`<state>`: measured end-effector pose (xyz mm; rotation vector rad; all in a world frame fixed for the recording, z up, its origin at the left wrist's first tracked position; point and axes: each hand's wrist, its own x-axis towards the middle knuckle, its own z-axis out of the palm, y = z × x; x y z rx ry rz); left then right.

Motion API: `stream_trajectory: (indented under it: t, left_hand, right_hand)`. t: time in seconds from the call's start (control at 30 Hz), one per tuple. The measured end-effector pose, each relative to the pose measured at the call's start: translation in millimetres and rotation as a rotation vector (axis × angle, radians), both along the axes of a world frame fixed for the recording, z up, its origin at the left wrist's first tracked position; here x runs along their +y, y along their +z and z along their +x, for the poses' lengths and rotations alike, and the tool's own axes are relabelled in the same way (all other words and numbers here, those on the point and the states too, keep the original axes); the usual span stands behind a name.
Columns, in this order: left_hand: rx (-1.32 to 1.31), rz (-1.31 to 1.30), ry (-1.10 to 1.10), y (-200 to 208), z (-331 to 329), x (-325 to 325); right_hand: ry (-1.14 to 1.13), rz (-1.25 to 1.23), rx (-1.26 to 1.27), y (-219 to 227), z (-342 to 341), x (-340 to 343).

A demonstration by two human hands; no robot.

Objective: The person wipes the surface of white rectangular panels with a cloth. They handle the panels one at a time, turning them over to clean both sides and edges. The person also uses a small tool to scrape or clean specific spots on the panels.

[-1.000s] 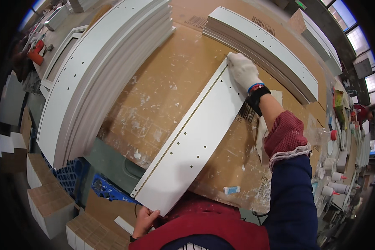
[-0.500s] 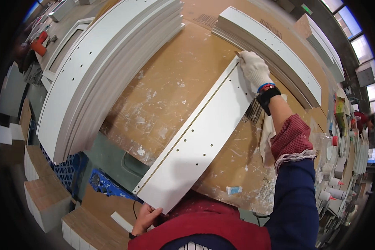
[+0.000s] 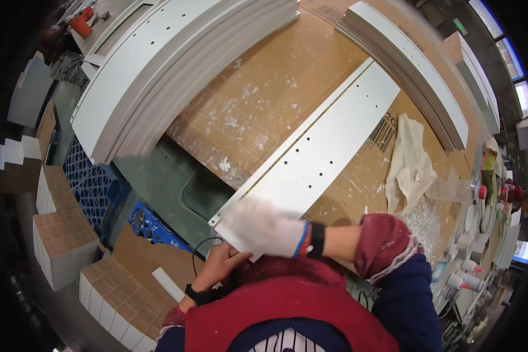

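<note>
A long white board (image 3: 349, 120) with drilled holes and a narrow groove along its left edge lies slantwise across the cardboard-covered table (image 3: 258, 88). Its near end reaches toward my body. My bare left hand (image 3: 217, 264) grips that near end at the corner, thumb on top. Over the near end, my right hand (image 3: 264, 229) in a white knitted glove is smeared by motion. Its fingers cannot be made out, nor whether anything is in them.
A tall stack of white boards (image 3: 114, 88) stands on the left, with a lower stack (image 3: 413, 58) at the far right. A cream cloth (image 3: 409, 161) lies right of the board. Glue bottles (image 3: 469, 267) crowd the right side. A blue crate (image 3: 91, 182) and panel stacks (image 3: 64, 237) sit lower left.
My right hand has come from the board's far end down to its near end. My left hand keeps its hold on the near corner. The whole view has shifted somewhat.
</note>
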<state>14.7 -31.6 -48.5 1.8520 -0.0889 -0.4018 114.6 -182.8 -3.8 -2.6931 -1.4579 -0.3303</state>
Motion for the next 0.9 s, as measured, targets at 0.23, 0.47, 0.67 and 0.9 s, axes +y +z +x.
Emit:
stream_trajectory:
  t: [0.23,0.47,0.67,0.9]
  left_hand:
    - [0.526,-0.314,0.090,-4,-29,4]
    - [0.519,-0.447,0.084,-1,-25,0]
    - [0.477,-0.521,0.074,-12,-28,2]
    - [0.444,-0.423,0.227,-18,-33,33]
  right_hand:
    - [-0.189,0.065,-0.046,-9,55,-62]
    - [-0.644,-0.030,0.208,7,99,-144]
    - [-0.103,-0.025,0.380,8,-31,-48]
    - [-0.363,0.067,0.367,22,-18,-84]
